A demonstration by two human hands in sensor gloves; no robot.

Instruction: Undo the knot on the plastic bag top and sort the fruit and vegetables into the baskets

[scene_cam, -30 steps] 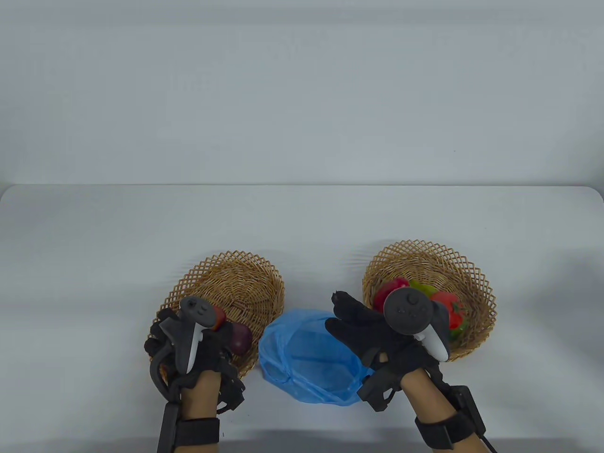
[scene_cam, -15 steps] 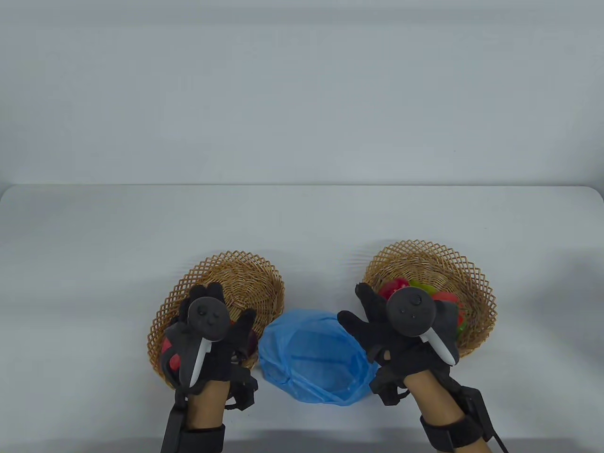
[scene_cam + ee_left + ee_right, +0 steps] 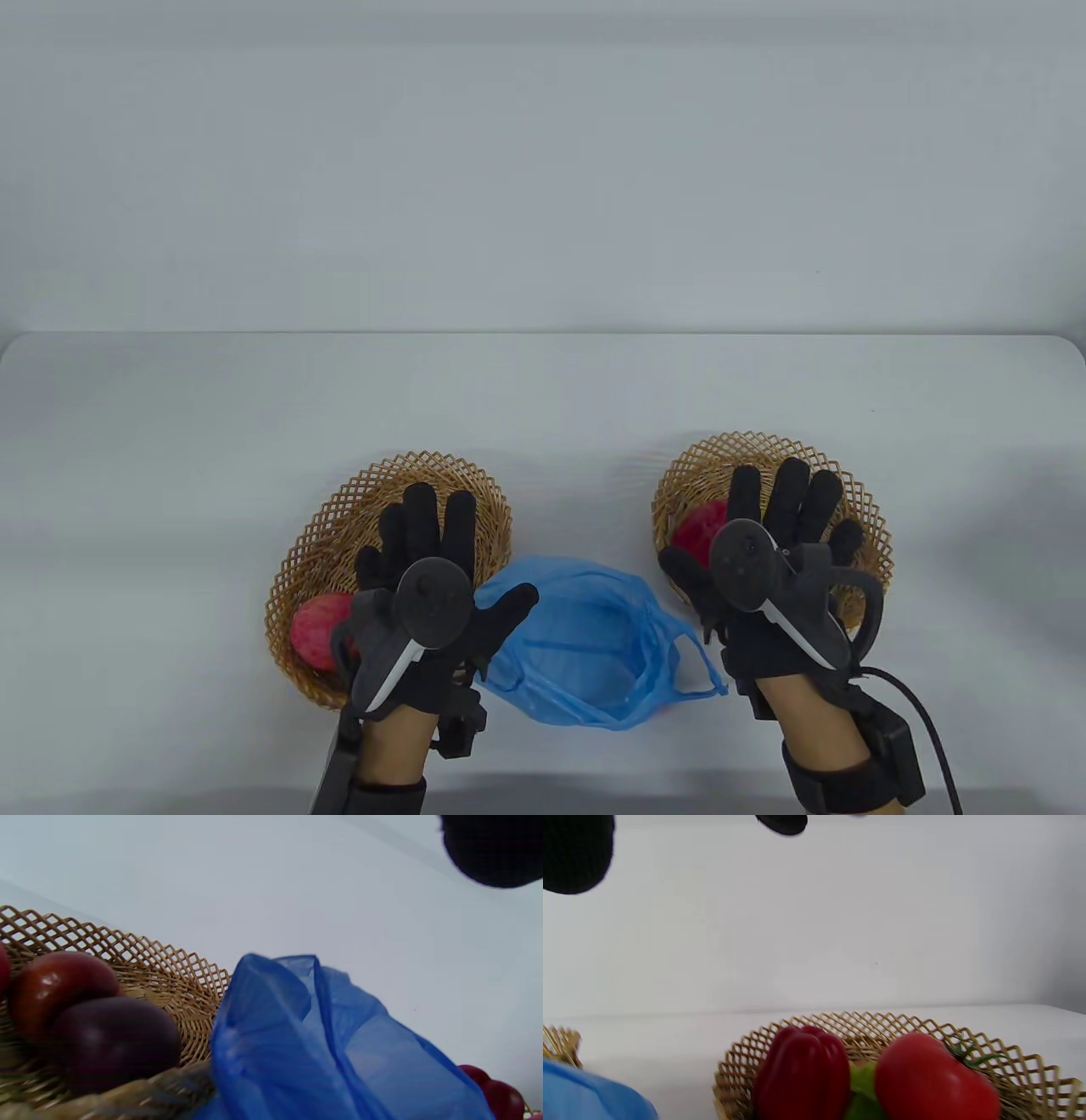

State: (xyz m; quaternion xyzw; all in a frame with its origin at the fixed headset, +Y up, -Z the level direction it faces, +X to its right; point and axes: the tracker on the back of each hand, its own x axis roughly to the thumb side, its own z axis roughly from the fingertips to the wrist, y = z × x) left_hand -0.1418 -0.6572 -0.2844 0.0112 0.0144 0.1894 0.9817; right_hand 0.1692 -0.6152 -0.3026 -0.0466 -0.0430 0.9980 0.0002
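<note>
The blue plastic bag lies untied and slack between two wicker baskets, one handle loop trailing right. My left hand hovers flat with spread fingers over the left basket, thumb above the bag's left edge, holding nothing. A red fruit shows beside it; the left wrist view shows a red-brown fruit and a dark purple one in that basket. My right hand is spread above the right basket, also holding nothing. Under it lie a red pepper, a tomato and something green.
The white table stretches bare behind the baskets up to a white wall. A black cable runs from the right wrist off the bottom edge.
The left hand went from curled low at the left basket to flat with spread fingers. The right hand left the bag and moved right over the right basket. The bag slumped.
</note>
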